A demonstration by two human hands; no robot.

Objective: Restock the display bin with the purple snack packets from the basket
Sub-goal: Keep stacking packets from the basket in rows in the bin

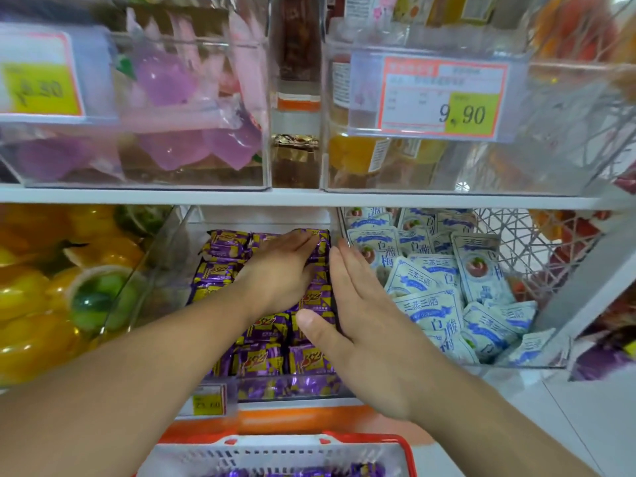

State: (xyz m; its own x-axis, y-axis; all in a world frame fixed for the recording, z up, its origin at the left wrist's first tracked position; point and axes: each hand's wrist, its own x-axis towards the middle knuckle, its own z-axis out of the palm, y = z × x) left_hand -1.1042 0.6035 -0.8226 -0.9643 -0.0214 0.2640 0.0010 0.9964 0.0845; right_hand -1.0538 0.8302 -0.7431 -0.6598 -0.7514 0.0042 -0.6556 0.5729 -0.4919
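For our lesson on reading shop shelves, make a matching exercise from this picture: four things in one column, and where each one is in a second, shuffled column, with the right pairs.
Things
1. purple packets
2. white-blue packets
3. 9.90 price tag
4. basket

Places
A. on the front of the upper right bin
B. bottom edge of the view, below the shelf
C. in the middle lower bin, under both hands
D. in the lower bin just right of the right hand

Pairs: 1-C, 2-D, 3-A, 4-B
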